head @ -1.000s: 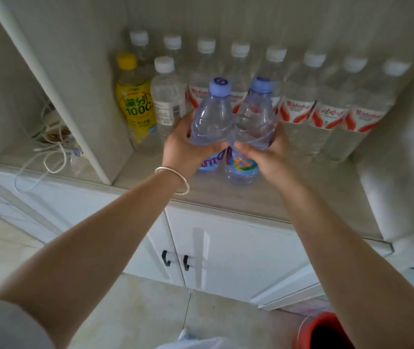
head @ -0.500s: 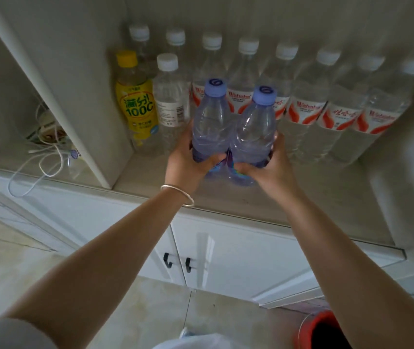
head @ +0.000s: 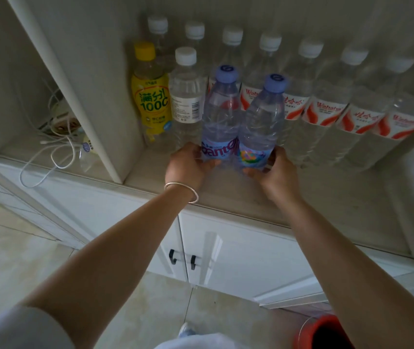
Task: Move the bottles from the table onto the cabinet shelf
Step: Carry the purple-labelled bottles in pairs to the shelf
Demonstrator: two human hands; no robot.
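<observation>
Two clear bottles with lilac caps at centre frame, upright and touching side by side on the cabinet shelf [head: 226, 187]: left bottle [head: 222, 117] with a purple-lettered label band near its base, right bottle [head: 261, 122] with a multicoloured label. Left hand [head: 188, 165] curled round the base of the left bottle, silver bangle [head: 182, 188] on its wrist; right hand [head: 276, 170] curled round the base of the right bottle. Just behind, a row of white-capped bottles [head: 326, 109] with red-and-white labels along the shelf's back. At upper left, a yellow-capped drink bottle [head: 150, 96] beside a plain white-capped bottle [head: 187, 96]. White cables [head: 57, 147] in the left compartment.
</observation>
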